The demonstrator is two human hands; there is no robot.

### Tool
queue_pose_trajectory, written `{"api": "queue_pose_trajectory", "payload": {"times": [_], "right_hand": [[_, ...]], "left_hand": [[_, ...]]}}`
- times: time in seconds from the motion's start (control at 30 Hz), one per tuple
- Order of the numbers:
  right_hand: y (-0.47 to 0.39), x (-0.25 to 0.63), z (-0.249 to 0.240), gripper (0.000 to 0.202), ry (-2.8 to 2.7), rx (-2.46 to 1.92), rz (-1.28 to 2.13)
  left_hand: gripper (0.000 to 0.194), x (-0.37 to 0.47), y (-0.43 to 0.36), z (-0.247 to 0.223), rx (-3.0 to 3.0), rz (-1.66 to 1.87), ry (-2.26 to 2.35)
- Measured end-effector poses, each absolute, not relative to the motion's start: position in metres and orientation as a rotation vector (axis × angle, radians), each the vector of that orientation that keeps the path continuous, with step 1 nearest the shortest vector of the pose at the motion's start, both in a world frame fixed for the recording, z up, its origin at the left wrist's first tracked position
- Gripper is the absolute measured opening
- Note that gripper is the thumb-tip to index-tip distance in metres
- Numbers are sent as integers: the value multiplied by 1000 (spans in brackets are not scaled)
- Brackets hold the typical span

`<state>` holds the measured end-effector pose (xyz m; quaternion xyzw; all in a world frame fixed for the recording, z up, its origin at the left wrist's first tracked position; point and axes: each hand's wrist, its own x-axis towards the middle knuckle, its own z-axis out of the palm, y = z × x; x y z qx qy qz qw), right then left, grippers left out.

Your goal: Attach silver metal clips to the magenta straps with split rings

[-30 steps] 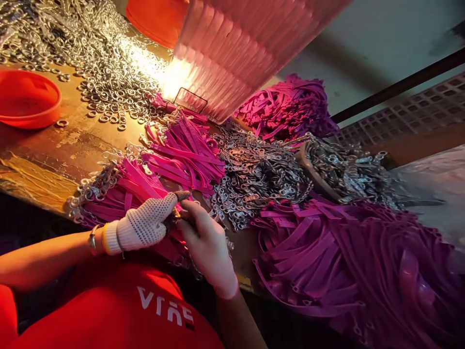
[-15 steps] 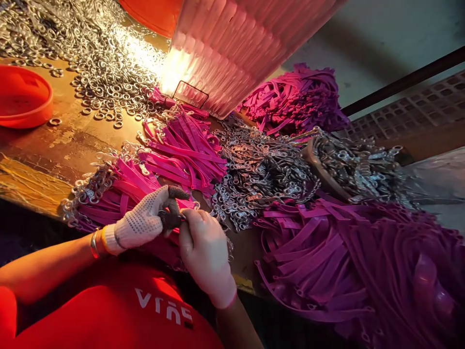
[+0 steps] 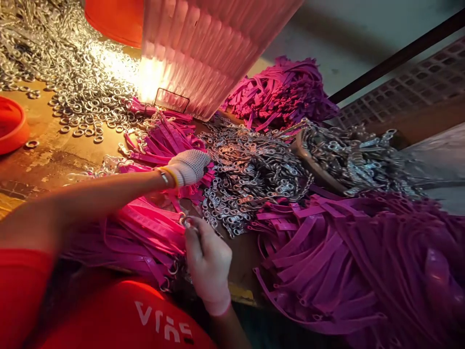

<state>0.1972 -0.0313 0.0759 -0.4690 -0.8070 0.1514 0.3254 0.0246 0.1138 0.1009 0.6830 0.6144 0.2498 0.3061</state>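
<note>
My left hand [image 3: 189, 167], in a dotted white glove, reaches over the pink straps [image 3: 163, 138] beside the heap of metal links [image 3: 250, 165]; its fingers are hidden behind the back of the glove. Nearer my body, my right hand [image 3: 209, 261], in a thin pale glove, is closed in a pinch on a small metal ring [image 3: 182, 218]. Pink straps lie to the left of that hand, with rings at their ends. Purple straps [image 3: 319, 261] are piled at the right.
Loose metal rings [image 3: 83, 97] cover the table's [image 3: 43, 150] far left. An orange bowl [image 3: 12, 126] sits at the left edge. A ribbed translucent panel [image 3: 203, 53] stands at the back, near another strap pile [image 3: 283, 92]. A container [image 3: 316, 167] of metal pieces stands at the right.
My left hand has left my right hand and moved forward and right, over the straps by the metal heap. My right hand stays near the front edge. The view has shifted slightly.
</note>
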Motion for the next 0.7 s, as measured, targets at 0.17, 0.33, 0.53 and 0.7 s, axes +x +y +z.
{"api": "queue_pose_trajectory", "payload": {"times": [0.17, 0.33, 0.53, 0.7], "right_hand": [[-36, 194, 68, 32, -2107, -1203, 507], [-25, 200, 74, 33, -2043, -1243, 696], [-6, 209, 83, 22, -1841, -1261, 742], [-5, 200, 85, 26, -2032, -1101, 617]], "left_hand": [[35, 44, 172, 72, 1893, 450, 1800], [32, 45, 171, 75, 1954, 362, 1760], [22, 18, 111, 121, 1967, 355, 1589], [18, -10, 21, 129, 1337, 615, 1202]]}}
